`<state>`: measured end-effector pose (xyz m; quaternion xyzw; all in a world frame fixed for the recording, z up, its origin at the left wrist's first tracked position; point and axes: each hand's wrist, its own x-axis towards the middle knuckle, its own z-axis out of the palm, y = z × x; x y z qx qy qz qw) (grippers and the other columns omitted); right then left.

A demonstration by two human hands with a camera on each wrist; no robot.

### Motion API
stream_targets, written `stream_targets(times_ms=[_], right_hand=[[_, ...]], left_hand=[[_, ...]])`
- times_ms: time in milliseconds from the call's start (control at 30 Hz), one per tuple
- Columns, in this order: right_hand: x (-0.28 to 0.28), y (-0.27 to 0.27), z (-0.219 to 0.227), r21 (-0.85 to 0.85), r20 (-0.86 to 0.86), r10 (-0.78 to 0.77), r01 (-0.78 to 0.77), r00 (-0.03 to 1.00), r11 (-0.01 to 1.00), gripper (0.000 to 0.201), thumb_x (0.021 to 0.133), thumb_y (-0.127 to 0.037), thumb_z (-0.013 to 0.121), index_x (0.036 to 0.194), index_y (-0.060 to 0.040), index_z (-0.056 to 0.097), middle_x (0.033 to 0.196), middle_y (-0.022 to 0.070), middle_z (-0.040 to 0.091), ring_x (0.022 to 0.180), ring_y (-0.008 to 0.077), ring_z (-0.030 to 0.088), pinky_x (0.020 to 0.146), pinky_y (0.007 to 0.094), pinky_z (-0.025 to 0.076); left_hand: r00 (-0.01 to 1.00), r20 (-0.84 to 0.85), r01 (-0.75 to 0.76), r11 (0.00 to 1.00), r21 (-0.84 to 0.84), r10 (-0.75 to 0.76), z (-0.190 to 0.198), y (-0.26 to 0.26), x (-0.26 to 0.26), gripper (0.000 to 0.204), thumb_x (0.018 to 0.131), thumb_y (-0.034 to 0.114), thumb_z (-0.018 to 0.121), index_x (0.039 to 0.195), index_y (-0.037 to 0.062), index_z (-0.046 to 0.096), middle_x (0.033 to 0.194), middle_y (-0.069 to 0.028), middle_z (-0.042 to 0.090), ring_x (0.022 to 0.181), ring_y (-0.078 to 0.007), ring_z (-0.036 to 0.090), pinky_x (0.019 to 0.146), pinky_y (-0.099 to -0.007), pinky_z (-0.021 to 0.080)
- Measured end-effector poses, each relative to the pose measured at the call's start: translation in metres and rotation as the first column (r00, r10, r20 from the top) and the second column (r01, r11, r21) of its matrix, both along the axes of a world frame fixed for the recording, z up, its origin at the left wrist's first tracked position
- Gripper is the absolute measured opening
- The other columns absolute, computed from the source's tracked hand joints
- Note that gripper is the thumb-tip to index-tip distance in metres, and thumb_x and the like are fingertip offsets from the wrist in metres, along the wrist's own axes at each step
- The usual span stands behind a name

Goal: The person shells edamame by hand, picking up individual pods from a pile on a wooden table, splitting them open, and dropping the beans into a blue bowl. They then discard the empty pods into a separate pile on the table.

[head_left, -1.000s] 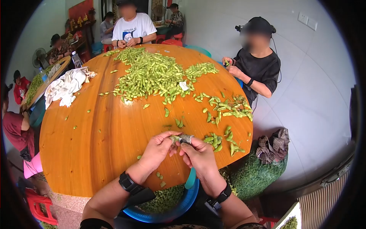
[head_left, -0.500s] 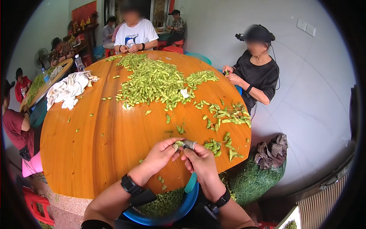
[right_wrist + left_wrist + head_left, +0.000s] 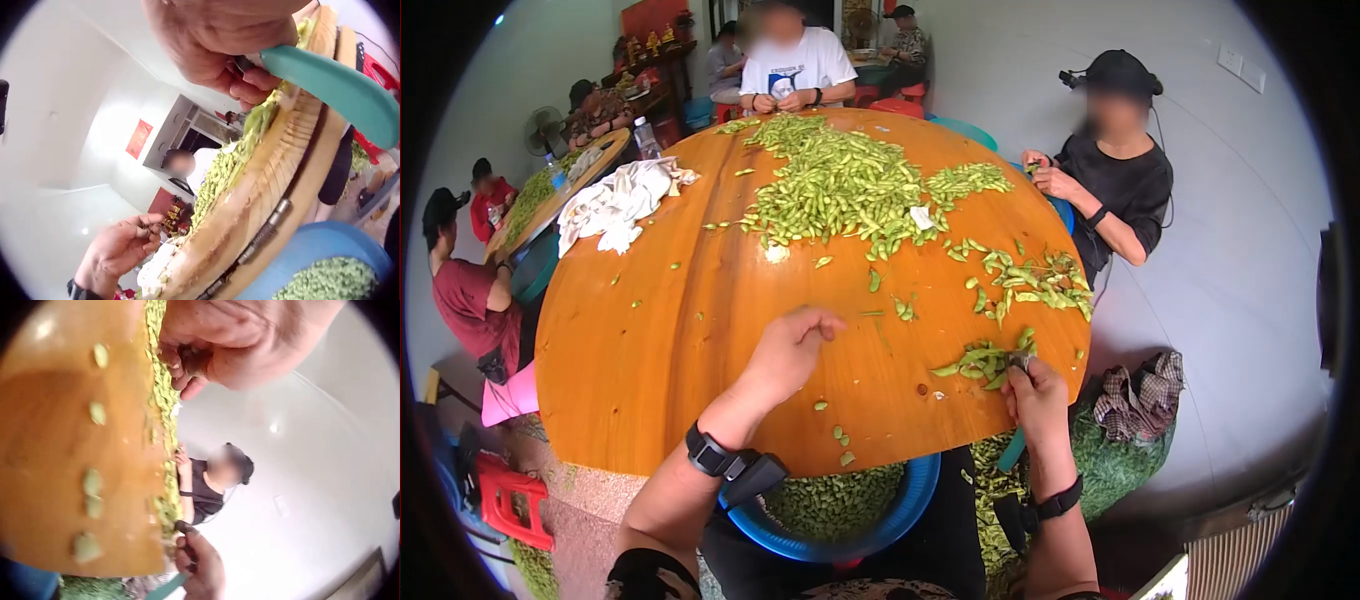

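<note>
My right hand (image 3: 1040, 400) reaches the small group of green bean pods (image 3: 972, 362) near the table's right edge, fingertips right at them. It grips a tool with a teal handle (image 3: 340, 84), whose working end is mostly hidden by the fingers. My left hand (image 3: 785, 355) is held over the middle of the table, fingers loosely bent and apart from the right hand. Dark patches show on its fingertips in the left wrist view. Several shelled beans (image 3: 838, 434) lie below it near the front edge. A blue basin (image 3: 745, 520) of shelled beans stands below that edge.
A large heap of pods (image 3: 840, 180) covers the far middle of the round wooden table (image 3: 650, 370). White cloth (image 3: 615, 205) lies at left. People sit opposite and at right. A full green sack (image 3: 1125, 445) stands at the right, a red stool (image 3: 512, 500) at lower left.
My hands, earlier together over a pod, have parted. The right has moved right to the small group of pods with the teal-handled tool; the left has drawn away and holds no visible pod.
</note>
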<state>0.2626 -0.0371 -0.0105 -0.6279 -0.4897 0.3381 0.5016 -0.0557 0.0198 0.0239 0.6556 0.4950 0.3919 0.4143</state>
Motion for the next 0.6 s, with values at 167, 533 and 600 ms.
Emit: stream_targets(times_ms=[167, 533, 600], right_hand=[[-0.004, -0.004, -0.01, 0.024, 0.002, 0.001, -0.001, 1.0, 1.0, 0.015, 0.093, -0.007, 0.053, 0.08, -0.0015, 0.057, 0.061, 0.0007, 0.053, 0.042, 0.0062, 0.046, 0.039, 0.0229, 0.034], [0.0, -0.009, -0.004, 0.005, -0.131, 0.067, -0.067, 0.989, 0.998, 0.015, 0.095, -0.007, 0.052, 0.081, -0.0017, 0.052, 0.064, 0.0025, 0.055, 0.044, 0.0068, 0.049, 0.04, 0.023, 0.035], [-0.001, -0.01, 0.0, -0.001, -0.151, 0.065, -0.066, 0.986, 0.998, 0.016, 0.095, -0.006, 0.051, 0.08, -0.0016, 0.052, 0.063, 0.003, 0.055, 0.043, 0.0074, 0.049, 0.04, 0.0233, 0.036]], left_hand=[[0.827, -0.523, 0.083, 0.874, 0.479, 0.207, -0.029, -0.046, -0.014, 0.02, 0.084, 0.0, 0.055, 0.102, 0.0027, 0.064, 0.104, -0.0155, 0.059, 0.095, -0.0328, 0.055, 0.087, -0.0393, 0.044], [0.843, -0.519, 0.314, 0.911, 0.268, -0.138, 0.026, -0.062, 0.022, 0.019, 0.08, 0.001, 0.06, 0.097, 0.0061, 0.066, 0.097, -0.0097, 0.063, 0.091, -0.0305, 0.061, 0.078, -0.0395, 0.052], [0.768, -0.641, 0.271, 0.903, 0.334, 0.007, 0.034, -0.022, 0.028, 0.018, 0.08, 0.001, 0.059, 0.096, 0.0048, 0.065, 0.095, -0.0123, 0.062, 0.09, -0.0331, 0.061, 0.077, -0.041, 0.052]])
